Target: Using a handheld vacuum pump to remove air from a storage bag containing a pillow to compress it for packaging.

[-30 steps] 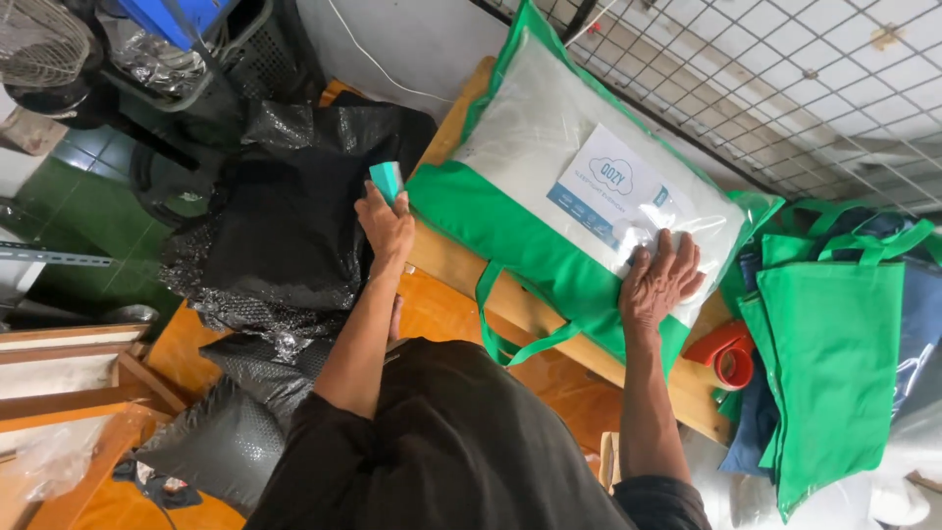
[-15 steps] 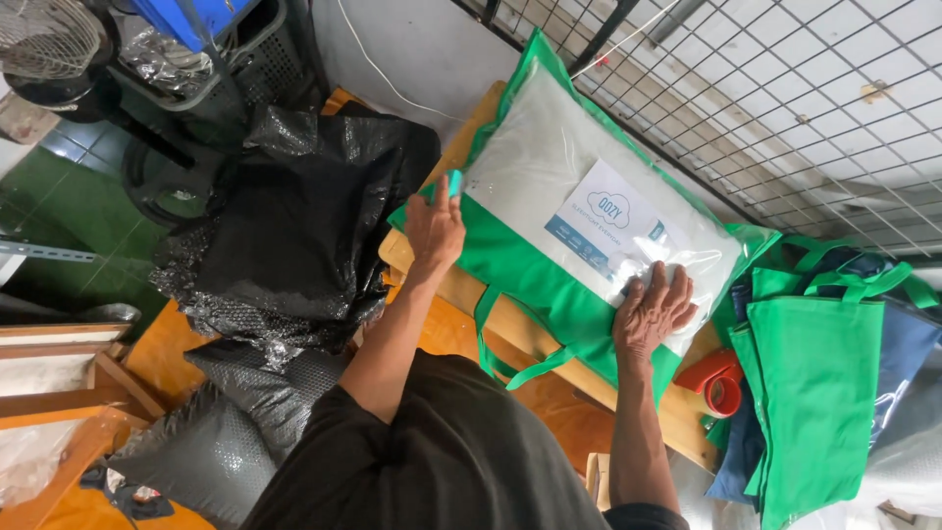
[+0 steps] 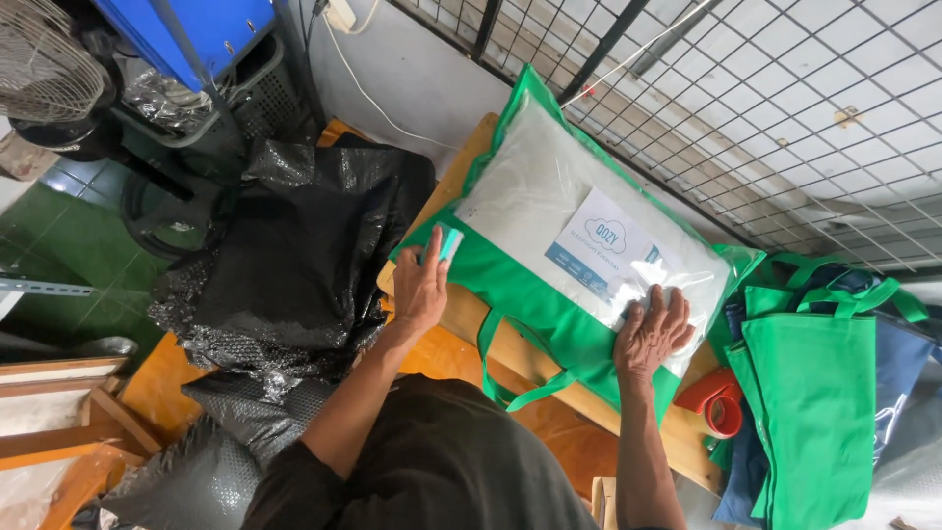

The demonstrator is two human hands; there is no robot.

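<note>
On the wooden bench (image 3: 579, 397), your right hand (image 3: 653, 332) lies flat, fingers spread, pressing the clear front of the green pillow bag (image 3: 549, 294) near its lower right corner, just below the white label (image 3: 603, 250). Your wrist is straight and the forearm runs up from the lower edge of the view. Your left hand (image 3: 422, 285) is raised at the bag's left corner, at the bench's left end, fingers pinched shut on a small teal tool (image 3: 449, 240) whose tip touches the green edge of the bag. The elbow is bent and the forearm slants across the black plastic sheeting (image 3: 294, 265) beside the bench.

Against half a second ago, your left hand has moved a little further right and down, so the teal tool now meets the bag's corner. Your right hand has kept its flat hold on the same spot. The bag lies as before, slanting across the bench, with the green tote bags (image 3: 810, 393) and a red tape roll (image 3: 716, 402) off its right end.
</note>
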